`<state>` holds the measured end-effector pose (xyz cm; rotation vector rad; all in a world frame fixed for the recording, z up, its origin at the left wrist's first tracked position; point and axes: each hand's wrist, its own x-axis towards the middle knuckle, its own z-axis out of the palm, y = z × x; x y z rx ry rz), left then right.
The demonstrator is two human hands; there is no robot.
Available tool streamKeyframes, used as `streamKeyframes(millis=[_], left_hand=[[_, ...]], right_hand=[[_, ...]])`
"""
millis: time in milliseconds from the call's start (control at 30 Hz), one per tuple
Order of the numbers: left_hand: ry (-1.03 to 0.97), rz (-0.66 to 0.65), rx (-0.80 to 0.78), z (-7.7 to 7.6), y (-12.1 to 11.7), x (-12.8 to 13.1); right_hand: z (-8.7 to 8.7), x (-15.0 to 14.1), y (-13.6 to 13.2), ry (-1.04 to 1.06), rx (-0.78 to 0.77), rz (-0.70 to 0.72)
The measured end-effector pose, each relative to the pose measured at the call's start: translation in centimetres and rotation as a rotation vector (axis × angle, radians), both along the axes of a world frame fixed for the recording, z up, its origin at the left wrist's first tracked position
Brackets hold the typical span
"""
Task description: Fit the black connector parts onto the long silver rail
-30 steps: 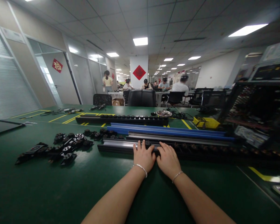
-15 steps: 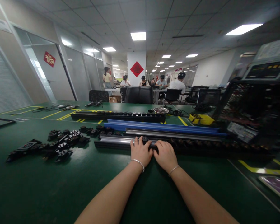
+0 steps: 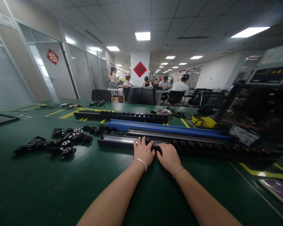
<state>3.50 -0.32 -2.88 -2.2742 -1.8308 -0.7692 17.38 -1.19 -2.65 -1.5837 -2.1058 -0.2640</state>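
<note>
A long black rail (image 3: pixel 115 145) with a silvery inner channel lies across the table in front of me. My left hand (image 3: pixel 143 153) grips its near edge, fingers over the top into the channel. A small black part (image 3: pixel 147 139) sits in the channel by the left fingertips. Close beside it, my right hand (image 3: pixel 169 157) curls over the same rail, its fingertips partly hidden. To the right of my hands, a row of small dark parts (image 3: pixel 202 145) fills the channel. Loose black parts (image 3: pixel 67 142) lie in a heap left of the rail.
Behind the rail lie a blue rail (image 3: pixel 165 127) and another filled black rail (image 3: pixel 122 116). A metal dish (image 3: pixel 163 111) and a yellow tray (image 3: pixel 204 121) stand farther back. An open dark equipment case (image 3: pixel 252 110) rises at right, with a purple-faced flat object (image 3: pixel 278 190) nearer.
The view has shifted slightly. Both hands stay on the rail in nearly the same place, and the small black part remains by the left fingertips.
</note>
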Motion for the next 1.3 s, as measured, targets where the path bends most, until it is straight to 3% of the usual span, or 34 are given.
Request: streamKeyframes(millis=[600,1300], left_hand=[[0.044,0.01,-0.057,0.12,0.05,-0.1],[0.034,0.038,-0.006,0.44,0.05,0.15]], right_hand=[[0.02,-0.21,0.35,0.026,-0.012,-0.025],[0.11,-0.14,0.43,0.009,-0.043,-0.062]])
